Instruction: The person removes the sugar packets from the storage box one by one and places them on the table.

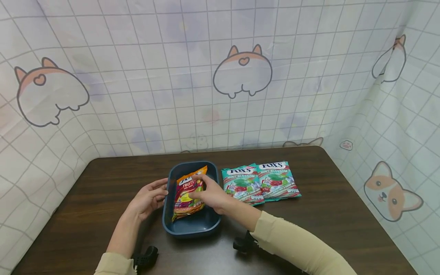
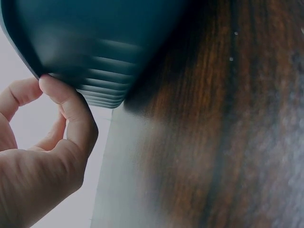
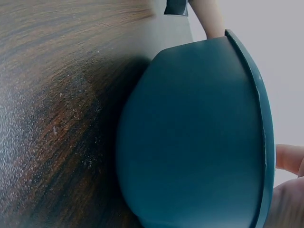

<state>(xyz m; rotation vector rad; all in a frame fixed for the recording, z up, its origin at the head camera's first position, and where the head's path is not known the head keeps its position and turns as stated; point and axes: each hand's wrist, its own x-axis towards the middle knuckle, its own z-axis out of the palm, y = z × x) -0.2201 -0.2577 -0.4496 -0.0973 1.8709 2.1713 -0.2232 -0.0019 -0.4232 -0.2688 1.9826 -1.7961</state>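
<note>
A dark blue plastic bin (image 1: 192,229) stands on the table, with an orange and purple bag of fruit candy (image 1: 187,191) lying inside it. My right hand (image 1: 214,194) reaches over the bin's right side and grips the candy bag between thumb and fingers. At the left rim, my left hand (image 1: 149,198) pinches the bin's edge; in the left wrist view its thumb (image 2: 59,90) meets the rim near a ribbed corner. The right wrist view shows the bin's smooth outer wall (image 3: 194,128), with only a bit of the right hand beyond the rim.
Right of the bin lie green bags of Fox's mint candy, a left one (image 1: 240,185) partly under or against a right one (image 1: 277,181). The dark wooden table (image 1: 86,202) ends at a patterned curtain (image 1: 192,76) behind and at the sides.
</note>
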